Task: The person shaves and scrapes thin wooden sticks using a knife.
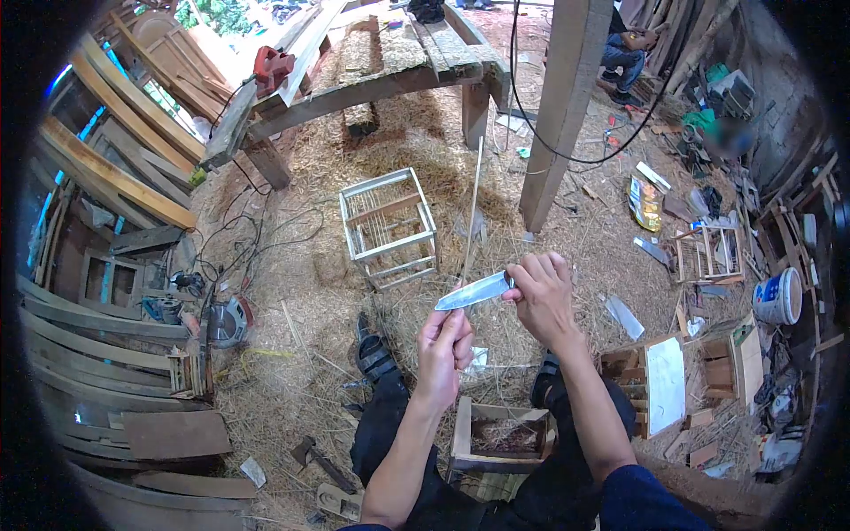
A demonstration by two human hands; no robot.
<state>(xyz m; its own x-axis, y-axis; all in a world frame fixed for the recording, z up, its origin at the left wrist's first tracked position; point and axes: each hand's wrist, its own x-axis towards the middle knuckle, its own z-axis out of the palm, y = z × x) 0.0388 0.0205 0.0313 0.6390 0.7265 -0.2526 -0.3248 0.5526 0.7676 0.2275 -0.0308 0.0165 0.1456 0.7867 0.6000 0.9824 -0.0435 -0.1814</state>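
My right hand (542, 292) is closed round the handle of a knife (476, 291), and its broad shiny blade points left. My left hand (441, 350) is closed just below the blade tip, its thumb and fingers pinched together on a long thin wooden strip (475, 203). The strip rises away from me, and the blade lies across its near end. Whether the edge cuts into it I cannot tell. Beyond my hands a small wooden frame cage with thin bars (390, 228) stands on the floor.
A rough workbench (381, 84) bears a red power tool (273, 69). A wooden post (567, 115) with a hanging cable stands right of centre. A hammer (323, 462) lies by my left leg. A white bucket (777, 296) is at right. Another person (627, 53) sits far back.
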